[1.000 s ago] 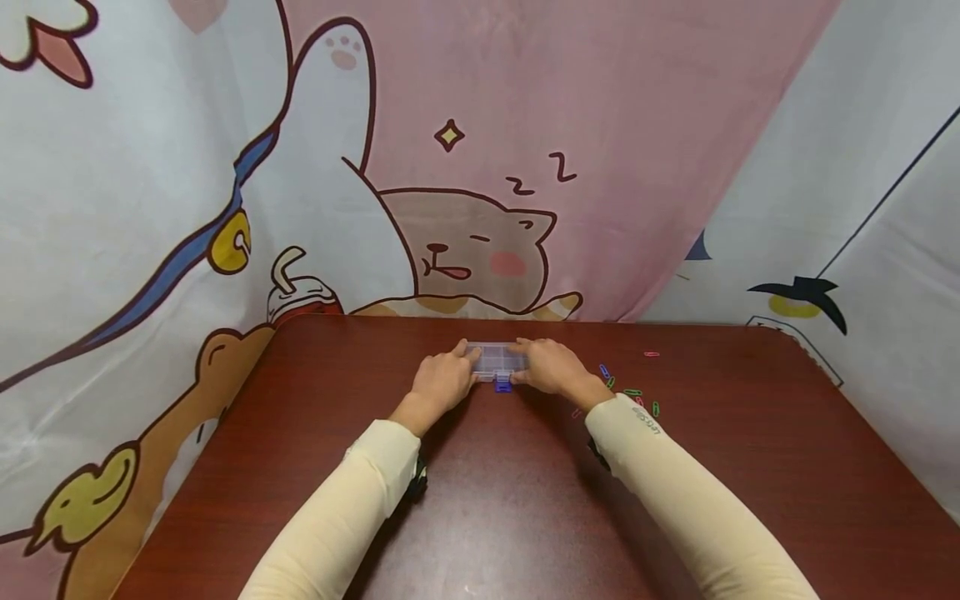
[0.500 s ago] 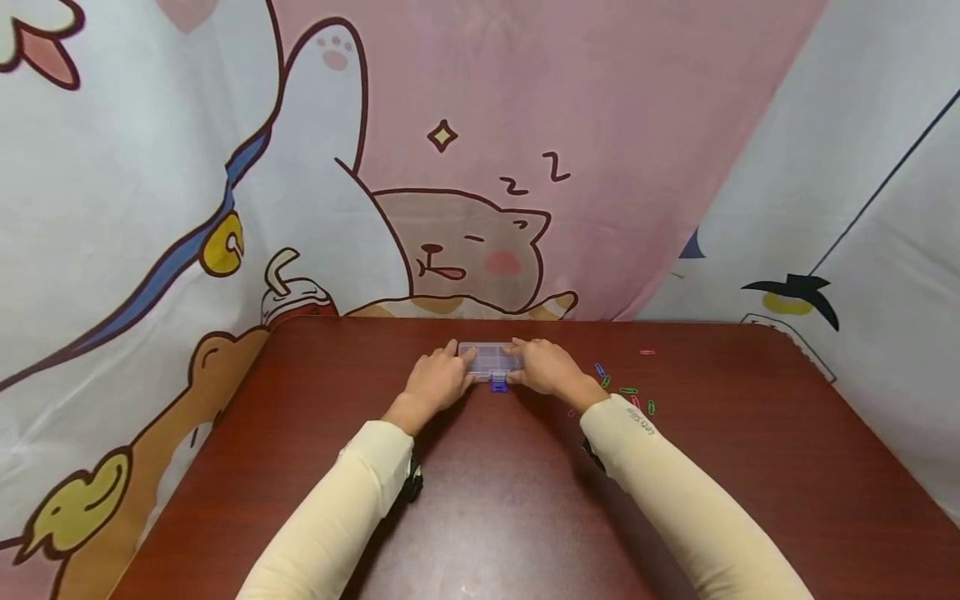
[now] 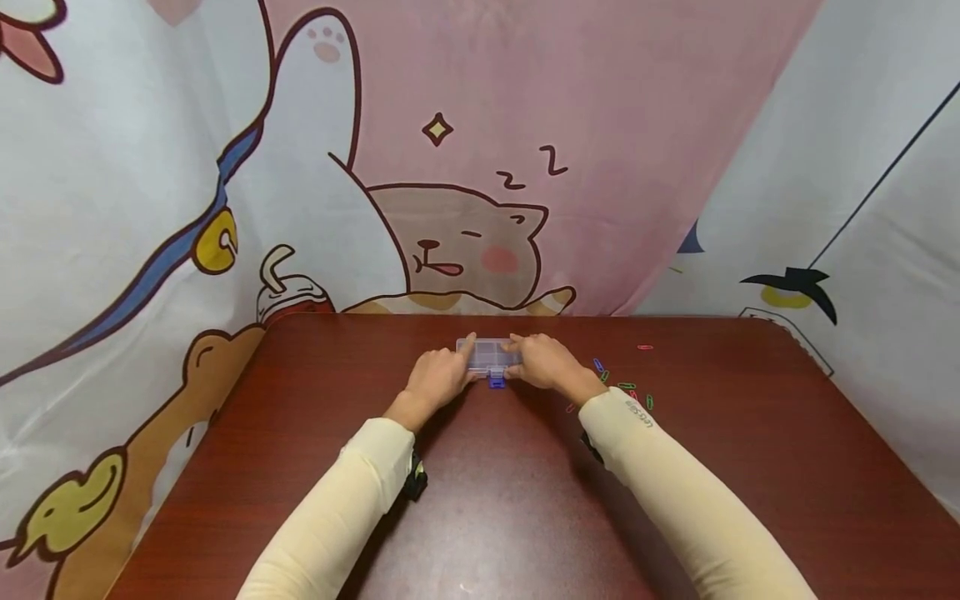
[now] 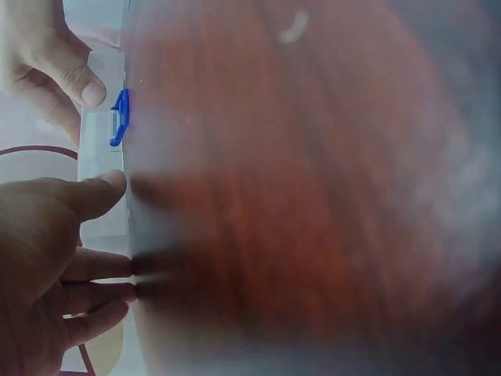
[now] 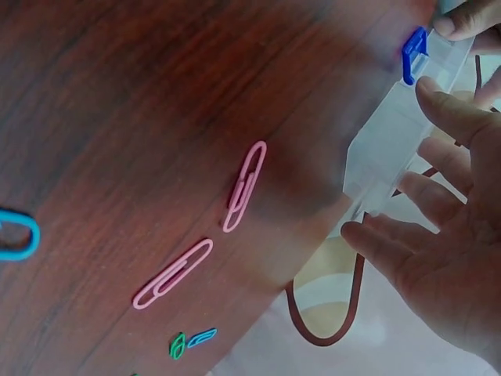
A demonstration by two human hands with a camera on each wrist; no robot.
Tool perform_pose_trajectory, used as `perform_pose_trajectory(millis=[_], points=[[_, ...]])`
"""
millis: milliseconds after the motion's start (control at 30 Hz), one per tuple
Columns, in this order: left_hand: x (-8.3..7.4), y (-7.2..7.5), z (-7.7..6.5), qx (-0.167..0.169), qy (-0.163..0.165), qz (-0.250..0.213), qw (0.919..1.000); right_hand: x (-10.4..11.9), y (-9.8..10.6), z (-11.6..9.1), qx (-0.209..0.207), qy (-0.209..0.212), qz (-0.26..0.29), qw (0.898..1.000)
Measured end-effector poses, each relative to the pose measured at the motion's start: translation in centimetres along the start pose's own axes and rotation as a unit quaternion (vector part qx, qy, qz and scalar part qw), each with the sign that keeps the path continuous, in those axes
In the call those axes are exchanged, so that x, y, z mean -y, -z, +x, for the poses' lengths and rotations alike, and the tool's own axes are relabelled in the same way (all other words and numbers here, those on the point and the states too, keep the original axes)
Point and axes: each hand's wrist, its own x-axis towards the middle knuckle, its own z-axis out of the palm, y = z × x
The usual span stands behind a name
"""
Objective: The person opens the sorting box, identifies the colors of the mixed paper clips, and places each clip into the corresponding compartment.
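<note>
The box (image 3: 489, 355) lies on the table (image 3: 480, 533), close to the far edge, its latch (image 3: 497, 381) midway along the near side. The left hand (image 3: 437, 377) is at its left end, the right hand (image 3: 549, 363) at its right — both touching it. To the right of the box, paper clips (image 3: 627, 386) lie scattered on the table; one sits farther off, toward the far edge, another just left of the right sleeve (image 3: 660, 467). Behind the table hangs a curtain (image 3: 615, 125).

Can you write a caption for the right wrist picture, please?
Left hand and right hand hold a clear box with a blue latch; pink, green and blue paper clips dot the table.
</note>
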Motion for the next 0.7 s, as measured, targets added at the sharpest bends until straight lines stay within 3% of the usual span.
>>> perform_pose_trajectory(millis=[367,700], points=[[-0.4,0.0,0.1,0.023,0.073,-0.021,0.9968,0.0,1.1,0.5,0.030,0.004,0.008,1.000],[-0.9,0.2,0.0,0.035,0.136,-0.061,0.9882,-1.0,1.7,0.9,0.081,0.006,0.061,0.995]])
